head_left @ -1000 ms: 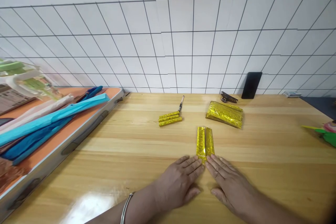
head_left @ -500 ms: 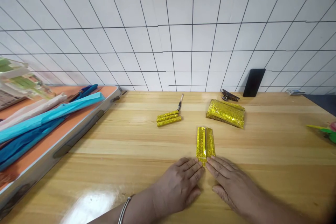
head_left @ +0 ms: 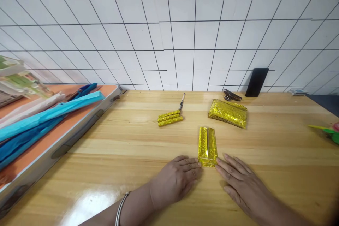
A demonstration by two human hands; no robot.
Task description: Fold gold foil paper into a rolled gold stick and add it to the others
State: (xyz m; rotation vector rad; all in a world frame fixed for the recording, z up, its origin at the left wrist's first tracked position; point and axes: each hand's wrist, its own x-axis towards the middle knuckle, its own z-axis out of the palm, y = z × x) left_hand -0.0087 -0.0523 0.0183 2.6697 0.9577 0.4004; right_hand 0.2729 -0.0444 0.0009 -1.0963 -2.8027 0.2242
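A sheet of shiny gold foil paper (head_left: 203, 144) lies on the wooden table, its two long sides folded in to a narrow gap and its near edge turned up in a short crosswise fold. At its near left corner rest the fingertips of my left hand (head_left: 178, 176), stretched out flat. My right hand (head_left: 242, 180) lies flat with fingers spread, its fingertips by the near right corner. Neither hand grips anything. Farther back are several rolled gold foil tubes (head_left: 170, 118) on the left and a stack of gold foil sheets (head_left: 228, 113) on the right.
A pen (head_left: 182, 101) lies behind the tubes. A dark hair clip (head_left: 232, 95) sits behind the stack, and a black phone (head_left: 256, 82) leans on the tiled wall. On the left, an orange-bottomed tray (head_left: 79, 127) holds blue crepe paper (head_left: 71, 107).
Both hands have slid outward from the middle of the foil's near edge to its corners. The crosswise fold there now shows uncovered.
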